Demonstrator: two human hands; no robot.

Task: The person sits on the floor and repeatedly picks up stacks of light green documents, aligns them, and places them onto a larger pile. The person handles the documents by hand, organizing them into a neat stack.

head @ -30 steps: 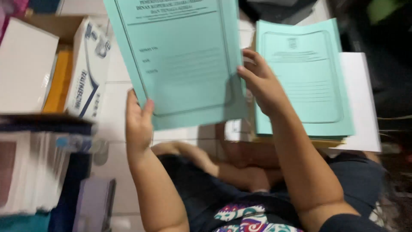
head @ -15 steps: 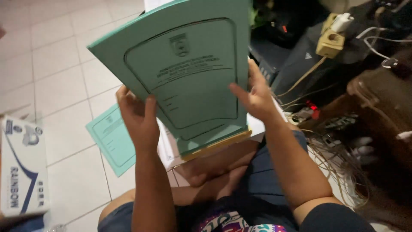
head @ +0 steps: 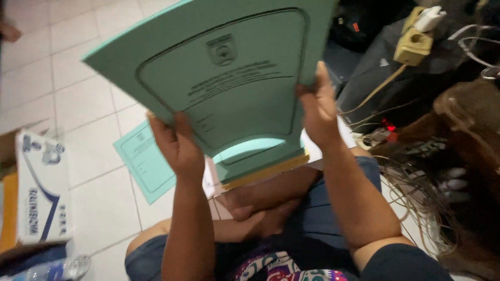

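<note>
Green paper folder (head: 224, 78) held up over lap, tilted, bottom edge bowed open. Left hand (head: 174, 145) pinches lower left edge; right hand (head: 317, 106) grips right edge, thumb behind.

Risk: bowed sheets may slip or crease, grip being only at edges. Dangling cables (head: 411, 171) just beside right arm could snag.

Containers: white carton (head: 41, 187) on tiled floor (head: 78, 99) at left, closed, contents unseen. Stack of green folders (head: 260, 158) under raised one, possibly on yellow board. Loose green sheet (head: 143, 161) flat on floor.

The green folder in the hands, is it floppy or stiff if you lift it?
Probably a bit floppy: the green folder bows open at its lower edge while the left hand and right hand pinch its sides. It looks thin like card, so likely light. Held by one side alone, it might well droop or fall open.
</note>
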